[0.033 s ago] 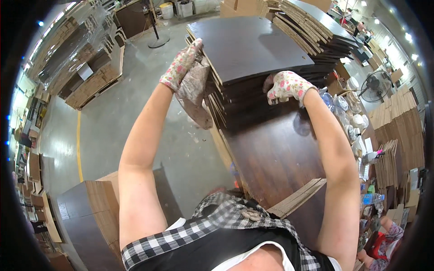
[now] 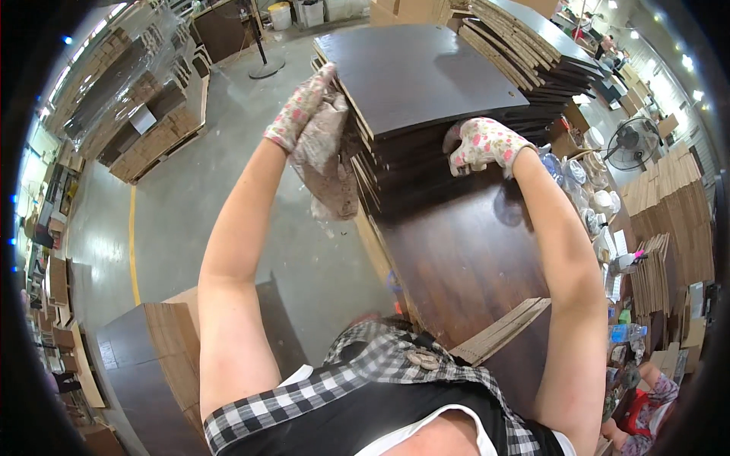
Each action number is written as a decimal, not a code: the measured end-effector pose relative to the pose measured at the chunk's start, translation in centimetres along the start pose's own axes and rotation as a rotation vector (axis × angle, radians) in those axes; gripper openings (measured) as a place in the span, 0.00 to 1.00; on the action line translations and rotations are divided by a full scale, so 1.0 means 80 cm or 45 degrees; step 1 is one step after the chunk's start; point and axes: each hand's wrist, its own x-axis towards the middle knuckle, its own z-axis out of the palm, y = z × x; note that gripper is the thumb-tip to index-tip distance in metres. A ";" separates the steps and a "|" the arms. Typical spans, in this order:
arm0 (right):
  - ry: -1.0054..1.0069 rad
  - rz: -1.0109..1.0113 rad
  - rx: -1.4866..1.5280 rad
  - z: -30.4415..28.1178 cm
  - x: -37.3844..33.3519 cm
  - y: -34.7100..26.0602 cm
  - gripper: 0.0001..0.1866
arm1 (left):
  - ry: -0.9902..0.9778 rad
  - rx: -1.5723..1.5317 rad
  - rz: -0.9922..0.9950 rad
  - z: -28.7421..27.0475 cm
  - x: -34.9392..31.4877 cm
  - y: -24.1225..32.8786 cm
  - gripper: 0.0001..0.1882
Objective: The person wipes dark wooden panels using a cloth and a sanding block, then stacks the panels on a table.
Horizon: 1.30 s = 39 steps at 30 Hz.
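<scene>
A dark brown board [image 2: 418,80] with a smooth top lies uppermost on a stack of similar boards in front of me. At its left edge is my left hand [image 2: 299,114], in a flowered glove, closed on a stained, greyish rag [image 2: 325,163] that hangs down beside the stack. My right hand [image 2: 488,144], in a matching glove, is at the board's near edge toward the right. Its fingers curl against that edge; the fingertips are partly hidden.
The stack stands on a brown wooden surface [image 2: 464,258] with cardboard strips [image 2: 502,330] near me. More boards [image 2: 532,38] are piled behind at right. A fan [image 2: 633,144], a bottle [image 2: 627,333] and another person [image 2: 646,410] are at right; wrapped pallets [image 2: 144,99] stand left.
My left hand and the rag have shifted very slightly left. My right hand stays at the near edge of the board.
</scene>
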 end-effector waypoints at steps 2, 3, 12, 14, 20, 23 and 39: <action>-0.137 -0.007 0.103 0.007 -0.011 -0.004 0.24 | -0.022 -0.133 -0.073 -0.029 0.003 -0.032 0.33; -0.191 -0.038 0.221 0.015 -0.014 0.004 0.23 | 0.020 -0.198 0.050 -0.043 -0.007 -0.050 0.32; -0.236 -0.162 0.476 0.226 0.084 0.124 0.26 | 0.063 -0.233 -0.336 0.108 -0.103 -0.217 0.32; -0.255 -0.031 0.571 0.253 0.104 0.140 0.27 | 0.146 0.030 -0.243 0.133 -0.102 -0.229 0.33; -0.167 0.016 -0.081 0.246 0.118 0.137 0.32 | 0.175 -0.052 -0.204 0.151 -0.092 -0.270 0.30; -0.188 0.135 0.057 0.244 0.114 0.113 0.33 | 0.166 -0.158 -0.203 0.146 -0.101 -0.276 0.33; -0.118 0.247 -0.039 0.211 0.147 0.101 0.37 | 0.303 -0.437 -0.059 0.169 -0.046 -0.300 0.29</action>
